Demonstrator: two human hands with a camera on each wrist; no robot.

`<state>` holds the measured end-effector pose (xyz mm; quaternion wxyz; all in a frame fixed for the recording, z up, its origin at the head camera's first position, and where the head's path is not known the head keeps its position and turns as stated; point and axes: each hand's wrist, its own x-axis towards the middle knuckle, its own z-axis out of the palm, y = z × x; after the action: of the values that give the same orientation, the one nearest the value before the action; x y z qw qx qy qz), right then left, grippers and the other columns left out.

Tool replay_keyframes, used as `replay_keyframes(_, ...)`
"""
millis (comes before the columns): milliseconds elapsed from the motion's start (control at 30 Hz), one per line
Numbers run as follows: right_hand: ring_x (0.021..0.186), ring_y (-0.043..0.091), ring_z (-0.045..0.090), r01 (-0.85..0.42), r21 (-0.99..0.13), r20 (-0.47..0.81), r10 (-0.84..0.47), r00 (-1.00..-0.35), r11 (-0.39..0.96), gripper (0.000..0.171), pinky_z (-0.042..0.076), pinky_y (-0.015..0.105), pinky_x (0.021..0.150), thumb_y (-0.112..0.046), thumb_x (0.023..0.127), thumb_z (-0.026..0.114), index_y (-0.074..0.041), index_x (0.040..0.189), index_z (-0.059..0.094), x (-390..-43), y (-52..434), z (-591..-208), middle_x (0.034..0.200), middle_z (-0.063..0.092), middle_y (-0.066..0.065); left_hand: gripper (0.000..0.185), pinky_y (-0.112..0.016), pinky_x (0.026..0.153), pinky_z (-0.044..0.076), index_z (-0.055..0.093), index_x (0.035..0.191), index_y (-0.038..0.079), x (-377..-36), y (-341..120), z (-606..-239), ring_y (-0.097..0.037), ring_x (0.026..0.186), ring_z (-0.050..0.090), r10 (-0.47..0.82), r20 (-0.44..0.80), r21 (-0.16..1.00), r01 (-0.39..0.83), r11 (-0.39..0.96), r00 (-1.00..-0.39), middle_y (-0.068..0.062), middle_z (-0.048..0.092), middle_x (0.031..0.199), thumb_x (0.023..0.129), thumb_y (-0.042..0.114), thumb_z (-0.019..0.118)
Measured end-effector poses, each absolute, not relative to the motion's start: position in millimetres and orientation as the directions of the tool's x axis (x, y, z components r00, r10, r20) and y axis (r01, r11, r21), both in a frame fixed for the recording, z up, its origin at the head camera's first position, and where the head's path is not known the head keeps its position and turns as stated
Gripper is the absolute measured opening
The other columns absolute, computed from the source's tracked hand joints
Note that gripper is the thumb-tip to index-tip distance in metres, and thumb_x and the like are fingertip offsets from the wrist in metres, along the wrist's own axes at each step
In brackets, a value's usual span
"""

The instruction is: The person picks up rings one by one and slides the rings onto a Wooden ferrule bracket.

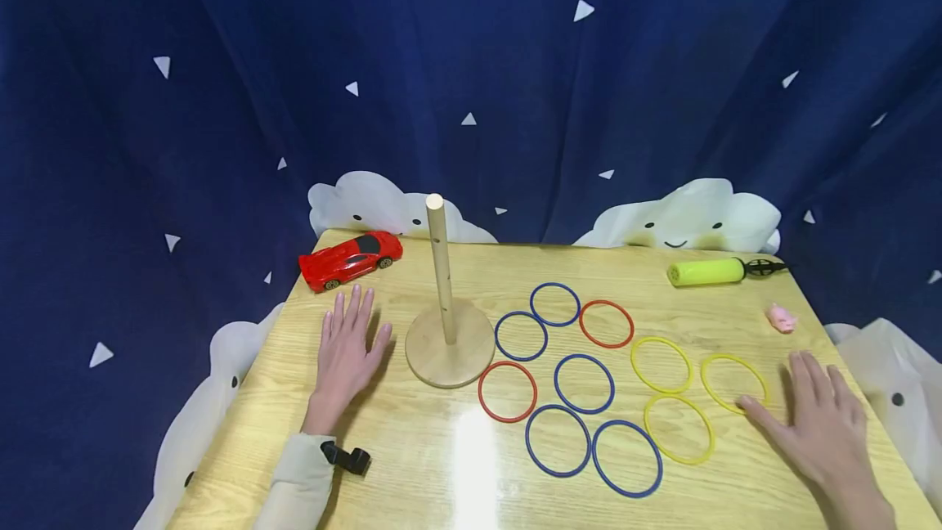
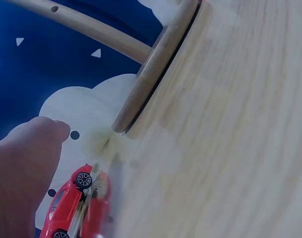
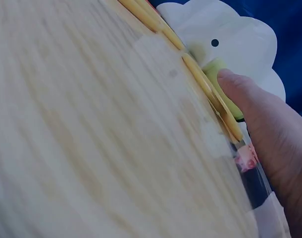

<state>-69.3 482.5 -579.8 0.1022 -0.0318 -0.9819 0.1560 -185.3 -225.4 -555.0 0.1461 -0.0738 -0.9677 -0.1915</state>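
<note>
My left hand lies palm down with straight fingers on the left of the table, between the red toy car and the wooden peg stand. Nothing is in it. My right hand rests at the right with fingers extended, its thumb at the edge of a yellow ring; whether they touch I cannot tell. In the left wrist view the thumb shows near the car. The right wrist view shows the thumb in front of the green pump.
Several blue rings, two red rings and more yellow rings lie flat right of the stand. A yellow-green pump is at the back right, near a small pink toy. Behind the table hangs a blue curtain.
</note>
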Motion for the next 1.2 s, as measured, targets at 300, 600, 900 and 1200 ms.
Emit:
replay_keyframes(300,0.141,0.063,0.028,-0.051,-0.364,0.214,0.030,-0.976,0.930,0.105,0.022,0.083,0.100,-0.051,0.091,0.075,0.003,0.163,0.021,-78,475,-590,0.162,0.028,0.035,0.075,-0.063,0.127,0.012,0.024,0.168,0.014,-185,-214,-561,-0.038,0.161,0.004,0.119,0.279,0.381,0.224,0.897,-0.953,-0.013,0.017,0.174,0.107,0.052,0.046)
replay_keyframes(600,0.124,0.060,0.041,-0.050,-0.331,0.234,0.030,-0.972,0.942,0.101,0.029,0.076,0.086,-0.058,0.083,0.081,0.001,0.155,0.042,-81,463,-589,0.145,0.044,0.033,0.076,-0.064,0.126,0.014,0.021,0.168,0.014,-184,-197,-573,-0.043,0.160,0.008,0.177,0.220,0.564,0.273,0.779,-0.959,-0.012,0.013,0.175,0.108,0.051,0.047)
replay_keyframes(900,0.118,0.058,0.040,0.004,-0.378,0.233,0.099,-0.967,0.926,0.090,0.030,0.070,0.087,-0.057,0.079,0.084,0.007,0.135,0.055,-80,445,-590,0.135,0.045,0.033,0.077,-0.060,0.127,0.020,0.025,0.167,0.011,-179,-196,-582,-0.036,0.160,0.015,0.232,0.213,0.501,0.310,0.808,-0.949,-0.011,0.023,0.173,0.107,0.051,0.050)
replay_keyframes(1200,0.116,0.054,0.045,0.001,-0.439,0.296,0.145,-0.944,0.898,0.087,0.037,0.068,0.088,-0.052,0.070,0.092,0.009,0.124,0.062,-81,437,-580,0.128,0.050,0.033,0.072,-0.054,0.126,0.026,0.031,0.165,0.010,-178,-193,-584,-0.026,0.160,0.020,0.261,0.223,0.450,0.337,0.827,-0.939,-0.007,0.028,0.172,0.109,0.052,0.046)
